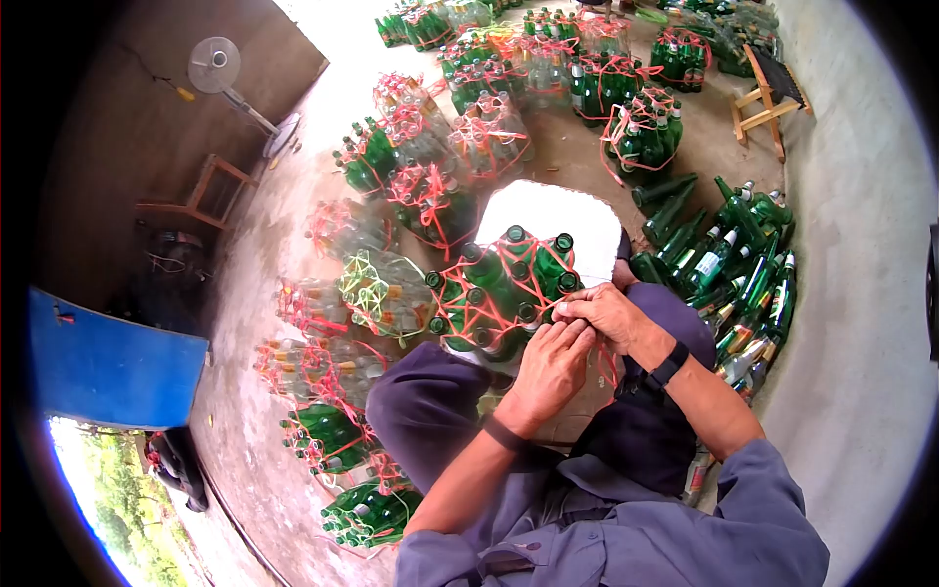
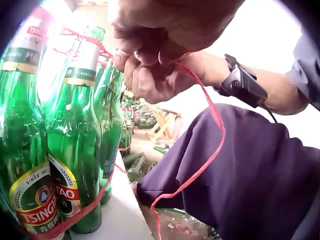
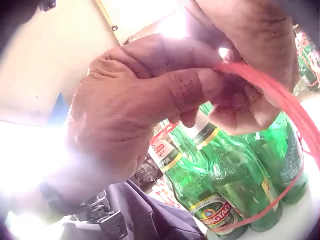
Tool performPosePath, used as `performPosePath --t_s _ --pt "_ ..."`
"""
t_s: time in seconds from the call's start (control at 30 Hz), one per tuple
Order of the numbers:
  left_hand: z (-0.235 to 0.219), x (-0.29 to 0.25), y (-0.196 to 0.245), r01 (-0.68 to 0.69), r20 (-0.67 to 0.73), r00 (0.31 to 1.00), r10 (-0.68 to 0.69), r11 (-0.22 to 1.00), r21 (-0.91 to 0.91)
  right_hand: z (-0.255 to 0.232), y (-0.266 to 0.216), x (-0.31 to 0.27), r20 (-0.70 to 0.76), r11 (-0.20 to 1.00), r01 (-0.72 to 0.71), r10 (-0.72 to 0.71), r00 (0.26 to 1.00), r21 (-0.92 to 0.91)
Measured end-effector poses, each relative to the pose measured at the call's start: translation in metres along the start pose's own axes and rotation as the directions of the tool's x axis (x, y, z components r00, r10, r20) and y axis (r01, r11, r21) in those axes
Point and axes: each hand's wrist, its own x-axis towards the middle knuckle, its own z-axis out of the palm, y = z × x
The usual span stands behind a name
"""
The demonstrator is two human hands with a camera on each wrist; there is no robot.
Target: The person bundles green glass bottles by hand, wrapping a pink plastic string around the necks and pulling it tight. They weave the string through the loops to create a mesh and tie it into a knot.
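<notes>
A bundle of green glass beer bottles (image 1: 501,284), laced round the necks with red plastic string (image 2: 216,120), stands upright on a white board (image 1: 577,213) before the person's knees. At the bundle's near right edge the left hand (image 1: 553,372) and right hand (image 1: 614,318) meet and pinch the string. The right thumb and fingers (image 3: 187,92) press together on it, and a strand trails off past the left hand. From the hands a loose end hangs down in front of the trousers in the left wrist view. A lower loop of string circles the labelled bottle bodies (image 2: 37,202).
Several tied bottle bundles (image 1: 430,201) crowd the floor ahead and to the left. Loose green bottles (image 1: 719,259) lie heaped by the right wall (image 1: 851,245). A folding wooden stool (image 1: 768,98) and a standing fan (image 1: 220,70) are farther back.
</notes>
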Motion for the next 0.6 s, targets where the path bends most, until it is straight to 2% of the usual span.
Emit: performPosePath --t_s 0.1,0.13,0.17,0.2,0.23,0.3,0.33,0.37,0.43,0.5,0.6 --pt "-0.017 0.000 0.006 0.052 -0.043 0.998 -0.053 0.998 -0.030 0.002 -0.003 -0.005 0.040 0.993 0.034 -0.039 0.998 0.109" --pt "-0.021 0.003 0.007 0.066 -0.146 0.987 -0.061 0.997 0.029 0.011 -0.010 -0.012 -0.037 0.996 -0.011 0.014 0.999 0.090" --pt "-0.025 0.005 0.007 0.085 -0.248 0.967 -0.061 0.993 0.086 0.011 -0.009 -0.013 -0.039 0.996 -0.009 0.013 0.999 0.093" --pt "-0.026 0.005 0.004 0.156 -0.208 0.969 -0.136 0.984 0.087 0.010 -0.009 -0.012 -0.026 0.992 -0.040 0.044 0.999 0.118" --pt "-0.025 0.006 -0.001 0.155 -0.207 0.969 -0.134 0.984 0.087 0.009 -0.008 -0.010 -0.010 0.988 -0.072 0.074 0.997 0.140" --pt "-0.020 0.010 -0.016 0.189 -0.220 0.966 -0.134 0.948 0.256 0.006 -0.002 -0.005 -0.019 0.993 -0.062 0.065 0.998 0.099" --pt "-0.017 0.009 -0.029 0.153 -0.127 0.985 -0.118 0.936 0.317 0.007 -0.001 -0.005 -0.041 0.997 -0.027 0.030 0.999 0.078" --pt "-0.009 0.009 -0.036 0.150 -0.124 0.985 -0.115 0.937 0.315 0.008 0.000 -0.006 -0.065 0.998 0.007 -0.004 0.998 0.058" --pt "-0.001 0.012 -0.044 0.245 -0.131 0.968 -0.216 0.928 0.281 0.012 -0.001 -0.007 -0.081 0.997 -0.007 0.014 0.997 0.079" --pt "0.000 0.011 -0.046 0.227 -0.099 0.973 -0.207 0.931 0.287 0.014 -0.001 -0.009 -0.101 0.983 -0.022 0.041 0.994 0.185" --pt "-0.003 0.011 -0.043 0.259 -0.092 0.966 -0.243 0.928 0.267 0.014 0.000 -0.012 -0.115 0.981 0.006 0.017 0.993 0.195"
